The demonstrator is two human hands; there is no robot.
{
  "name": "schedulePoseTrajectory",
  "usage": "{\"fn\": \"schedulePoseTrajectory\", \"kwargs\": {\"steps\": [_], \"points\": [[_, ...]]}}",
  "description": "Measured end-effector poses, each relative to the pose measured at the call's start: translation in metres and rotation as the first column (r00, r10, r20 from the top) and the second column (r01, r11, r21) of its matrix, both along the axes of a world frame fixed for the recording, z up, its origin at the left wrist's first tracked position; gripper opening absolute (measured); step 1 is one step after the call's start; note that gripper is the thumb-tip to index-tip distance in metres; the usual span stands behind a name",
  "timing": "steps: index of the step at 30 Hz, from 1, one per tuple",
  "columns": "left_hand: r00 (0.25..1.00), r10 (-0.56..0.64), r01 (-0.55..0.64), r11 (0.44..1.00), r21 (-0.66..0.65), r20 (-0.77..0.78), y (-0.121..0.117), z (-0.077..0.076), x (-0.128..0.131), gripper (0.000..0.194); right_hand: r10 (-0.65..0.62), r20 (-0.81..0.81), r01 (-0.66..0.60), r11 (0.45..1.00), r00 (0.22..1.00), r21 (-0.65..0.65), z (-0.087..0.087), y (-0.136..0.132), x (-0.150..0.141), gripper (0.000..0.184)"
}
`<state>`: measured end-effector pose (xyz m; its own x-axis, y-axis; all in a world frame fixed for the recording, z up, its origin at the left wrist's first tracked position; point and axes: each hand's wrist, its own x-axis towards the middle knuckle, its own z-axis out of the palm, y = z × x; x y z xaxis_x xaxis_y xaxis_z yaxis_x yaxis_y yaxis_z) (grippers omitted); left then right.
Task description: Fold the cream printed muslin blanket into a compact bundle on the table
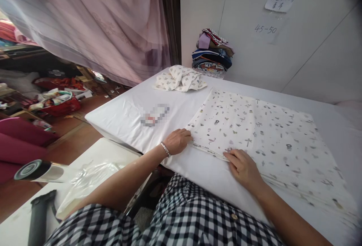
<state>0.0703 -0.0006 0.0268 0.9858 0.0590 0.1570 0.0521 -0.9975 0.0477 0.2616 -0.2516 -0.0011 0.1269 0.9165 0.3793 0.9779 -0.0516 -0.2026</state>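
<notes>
Edge of folded white printed fabric, one o'clock, pinched in your left hand and right hand; uneven pull could skew its layers.

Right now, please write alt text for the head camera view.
Left hand at the corner and right hand at the near edge of a folded printed cloth on a white-covered table; beyond lies a crumpled similar cloth.
</notes>
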Motion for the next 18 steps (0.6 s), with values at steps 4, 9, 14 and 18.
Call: {"fn": "schedulePoseTrajectory", "kwargs": {"steps": [4, 9, 14, 18], "points": [[1.0, -0.009, 0.01, 0.994, 0.112, -0.013, -0.001, 0.003, 0.007, 0.022, -0.01, 0.005, 0.01, 1.0, 1.0, -0.001, 0.001, 0.0, -0.001, 0.035], [0.995, -0.098, 0.091, 0.97, 0.226, 0.019, 0.0, 0.006, 0.008, 0.024, 0.0, 0.002, 0.0, 1.0, 1.0, -0.004, 0.001, 0.0, -0.001, 0.034], [0.991, -0.12, 0.105, 0.971, 0.216, 0.057, 0.0, 0.003, -0.002, 0.022, 0.005, -0.001, -0.005, 1.0, 1.0, -0.004, 0.002, -0.001, -0.001, 0.035], [0.993, -0.104, 0.093, 0.982, 0.163, 0.06, -0.002, -0.002, -0.005, 0.019, 0.002, -0.008, -0.002, 1.0, 1.0, -0.004, 0.002, -0.001, -0.001, 0.036]]}}
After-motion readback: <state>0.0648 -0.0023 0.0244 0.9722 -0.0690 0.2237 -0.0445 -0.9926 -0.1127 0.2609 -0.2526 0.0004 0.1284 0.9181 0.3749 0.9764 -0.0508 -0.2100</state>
